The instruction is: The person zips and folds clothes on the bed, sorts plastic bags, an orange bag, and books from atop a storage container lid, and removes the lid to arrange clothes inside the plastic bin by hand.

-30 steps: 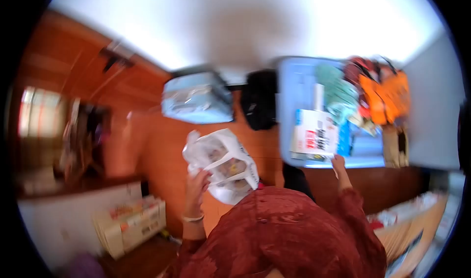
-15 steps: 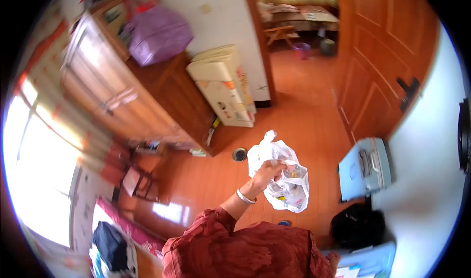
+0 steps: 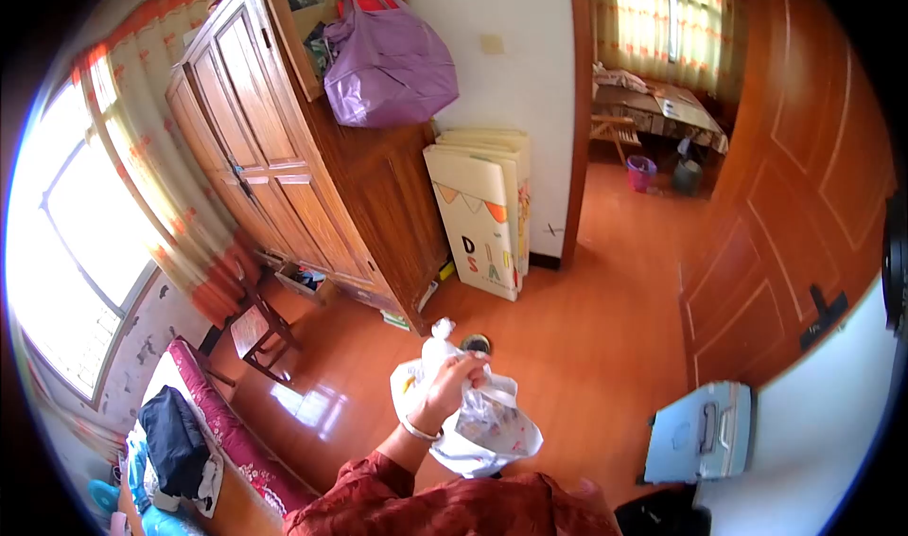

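My left hand (image 3: 454, 385), with a light bangle at the wrist, is closed around the gathered top of a white plastic bag (image 3: 487, 432). The bag hangs in front of my red shirt (image 3: 454, 512), above the floor. Its thin plastic shows contents I cannot make out. A knotted white end sticks up beside my fingers. Of my right hand (image 3: 593, 494) only a blurred sliver shows at the lower edge by the sleeve, and its fingers cannot be made out.
A small round dark dish (image 3: 476, 343) lies on the floor beyond the bag. Wooden wardrobe (image 3: 312, 205), purple bag (image 3: 392, 58) and folded cream panels (image 3: 478, 219) stand ahead left. A light blue suitcase (image 3: 698, 432) is at right, near the open door (image 3: 785, 224). A chair (image 3: 260, 328) stands left.
My view has tilted up and turned, so the doorway and suitcase sit lower and the wardrobe shows more fully. The bag, still in my left hand, appears lower and further left.
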{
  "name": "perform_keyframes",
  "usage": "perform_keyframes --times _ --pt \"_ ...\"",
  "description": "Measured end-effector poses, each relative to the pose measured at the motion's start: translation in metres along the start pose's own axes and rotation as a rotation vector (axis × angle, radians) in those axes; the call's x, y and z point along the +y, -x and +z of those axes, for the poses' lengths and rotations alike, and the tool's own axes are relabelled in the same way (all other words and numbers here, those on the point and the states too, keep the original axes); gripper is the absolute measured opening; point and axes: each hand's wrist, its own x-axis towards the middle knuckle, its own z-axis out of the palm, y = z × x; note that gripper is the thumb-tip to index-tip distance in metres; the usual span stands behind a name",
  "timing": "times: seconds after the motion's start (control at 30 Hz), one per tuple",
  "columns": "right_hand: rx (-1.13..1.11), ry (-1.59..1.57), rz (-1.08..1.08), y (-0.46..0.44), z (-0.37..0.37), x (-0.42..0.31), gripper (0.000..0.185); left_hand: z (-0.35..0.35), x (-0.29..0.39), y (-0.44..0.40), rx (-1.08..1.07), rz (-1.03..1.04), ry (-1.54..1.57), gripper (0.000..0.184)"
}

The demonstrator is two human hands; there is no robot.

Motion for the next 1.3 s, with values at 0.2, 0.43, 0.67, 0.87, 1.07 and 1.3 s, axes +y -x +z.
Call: perform_keyframes --times 0.2,0.43,0.67,0.87,1.07,1.3 --pt "-0.309 -0.162 -0.248 -0.134 0.11 -0.135 0.062 -0.007 0.058 -0.073 -0.145 -0.051 0.115 0.019" --pt "-0.098 -0.198 -0.685 -0.206 0.145 -0.27 0.074 0.045 0.136 -0.179 -0.37 0.096 -0.015 0.014" --pt "0.084 0.3 -0.785 -0.353 0.062 -0.37 0.056 0.132 0.219 -0.324 -0.709 0.358 -0.167 0.013" --pt "0.004 -0.311 -0.729 -0.436 0.045 -0.543 0.07 0.2 0.313 -0.448 -0.601 0.426 -0.209 0.021" --pt "0.18 -0.151 -0.945 -0.538 0.066 -0.637 0.065 0.203 0.379 -0.559 -0.387 0.404 -0.26 0.024" --pt "0.263 0.203 -1.094 -0.641 0.141 -0.688 0.062 0.165 0.435 -0.697 -0.192 0.556 -0.42 0.021"
